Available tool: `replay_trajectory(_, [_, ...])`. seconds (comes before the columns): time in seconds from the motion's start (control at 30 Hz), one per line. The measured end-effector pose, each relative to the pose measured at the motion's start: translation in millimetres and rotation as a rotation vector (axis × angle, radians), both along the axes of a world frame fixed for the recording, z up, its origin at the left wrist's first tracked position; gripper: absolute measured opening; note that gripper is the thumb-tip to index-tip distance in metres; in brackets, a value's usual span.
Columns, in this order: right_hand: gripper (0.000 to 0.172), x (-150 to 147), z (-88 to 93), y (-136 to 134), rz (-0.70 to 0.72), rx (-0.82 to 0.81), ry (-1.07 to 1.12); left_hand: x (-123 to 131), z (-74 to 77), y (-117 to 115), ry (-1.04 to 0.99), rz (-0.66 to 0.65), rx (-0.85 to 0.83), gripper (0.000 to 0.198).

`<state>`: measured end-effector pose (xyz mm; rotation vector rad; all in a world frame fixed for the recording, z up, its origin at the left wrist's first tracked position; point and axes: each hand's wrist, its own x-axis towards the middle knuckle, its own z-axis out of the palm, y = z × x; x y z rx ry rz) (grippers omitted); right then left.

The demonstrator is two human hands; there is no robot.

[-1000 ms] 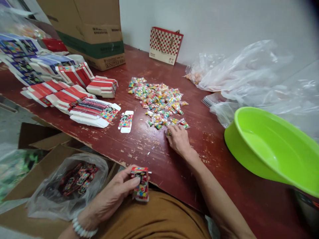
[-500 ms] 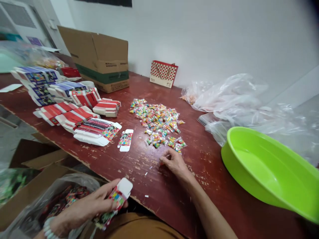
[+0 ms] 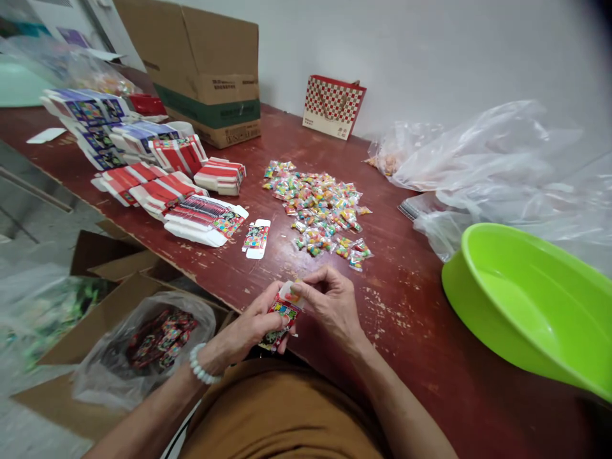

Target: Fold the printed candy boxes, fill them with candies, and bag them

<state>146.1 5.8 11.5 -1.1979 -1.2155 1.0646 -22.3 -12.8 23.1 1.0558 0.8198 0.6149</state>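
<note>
My left hand [image 3: 251, 328] grips a small red printed carton [image 3: 282, 315] near the table's front edge. My right hand [image 3: 329, 303] meets it at the carton's open top, its fingers pinched there; whatever they pinch is too small to make out. Just beyond the hands lies a heap of small colourful wrapped candies [image 3: 318, 204] on the dark red table [image 3: 421, 331]. A single flat unfolded carton [image 3: 257, 238] lies left of the heap.
Stacks of flat red and blue cartons [image 3: 143, 166] fill the table's left. A cardboard box [image 3: 201, 64] and a checked paper bag [image 3: 335, 105] stand at the back. A green basin [image 3: 530, 299] and clear plastic bags [image 3: 488, 159] sit right. A bag of filled cartons [image 3: 153, 338] rests in a box below left.
My right hand has drawn back from the candy heap to the carton. My left hand has lifted the carton from beside my lap up to the table edge.
</note>
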Motion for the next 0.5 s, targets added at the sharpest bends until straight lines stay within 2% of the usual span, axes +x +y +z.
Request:
replay_trajectory(0.17, [0.016,7,4.4,-5,0.172,0.250,-0.253,0,-2.7,2,-0.035,0.108,0.055,0.033])
replay_trajectory(0.23, [0.016,7,6.2,-8,0.258,0.267,-0.267,-2,-2.3,3,-0.035,0.172,0.078,0.032])
replay_trajectory(0.3, [0.013,5,4.9,-10,0.267,0.219,-0.208,-3,-2.0,4,-0.046,0.188,0.066,0.032])
replay_trajectory(0.4, [0.009,5,-0.8,-10,0.144,0.080,-0.027,-3,-4.1,3,-0.119,0.173,-0.024,0.034])
replay_trajectory(0.47, [0.017,6,-3.9,-9,0.100,-0.030,0.103,-1,-7.1,2,-0.180,0.205,-0.090,0.033])
replay_trajectory(0.5, [0.024,7,-4.7,-9,0.121,-0.088,0.167,0,-8.9,2,-0.201,0.224,-0.112,0.033])
